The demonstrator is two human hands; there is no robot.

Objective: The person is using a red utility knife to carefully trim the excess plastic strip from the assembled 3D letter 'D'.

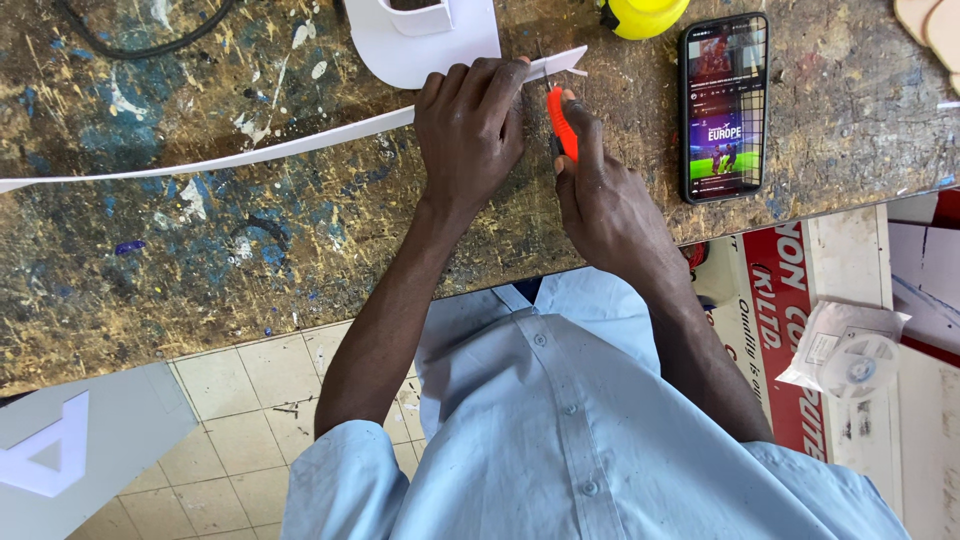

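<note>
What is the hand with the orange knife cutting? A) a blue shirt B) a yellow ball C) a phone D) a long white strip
D: the right hand holds the orange utility knife against the long white strip, which the left hand presses onto the workbench.

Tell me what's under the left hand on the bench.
The left hand presses flat on a long white strip lying across the paint-stained workbench. The strip runs out both sides of the hand; the covered part is hidden. The right hand holds an orange cutter beside it.
</note>
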